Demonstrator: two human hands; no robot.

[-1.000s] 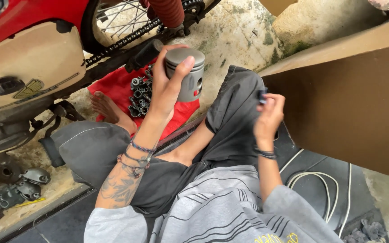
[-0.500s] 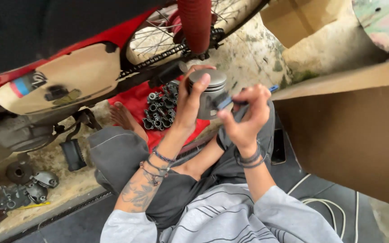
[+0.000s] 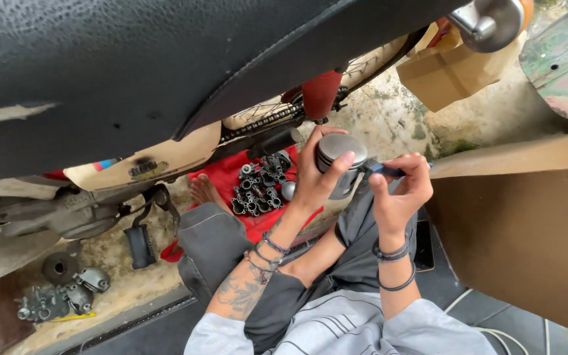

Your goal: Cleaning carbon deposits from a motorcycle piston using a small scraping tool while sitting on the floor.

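Note:
My left hand [image 3: 317, 177] grips a grey metal piston [image 3: 340, 158], held upright in front of me with its flat crown on top. My right hand [image 3: 399, 190] pinches a small dark, blue-handled tool [image 3: 382, 169] whose tip touches the piston's side. Both wrists wear dark bands, and the left forearm is tattooed. Below the hands lie my legs in grey trousers, with a bare foot [image 3: 202, 190] beside a red cloth [image 3: 228, 181].
A motorcycle's black seat [image 3: 165, 66] fills the top of the view, with its chain and spoked wheel [image 3: 277, 115] behind the hands. Several sockets [image 3: 258, 187] lie on the red cloth. Engine parts [image 3: 60, 296] sit at lower left. Cardboard [image 3: 527, 223] stands at right.
My right hand came in from the right and set the small tool against the piston. The view tilted up, so the black seat now covers the top.

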